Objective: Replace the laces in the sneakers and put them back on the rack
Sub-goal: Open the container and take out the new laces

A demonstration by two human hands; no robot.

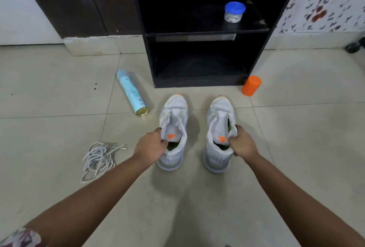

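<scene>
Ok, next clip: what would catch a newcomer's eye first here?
The left hand and right hand each grip a white sneaker at its opening, left sneaker and right sneaker, in front of the dark rack. Loose white laces lie to their left; an orange cylinder stands by the rack.

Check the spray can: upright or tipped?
Tipped: the spray can lies on its side on the floor, gold base toward the camera.
</scene>
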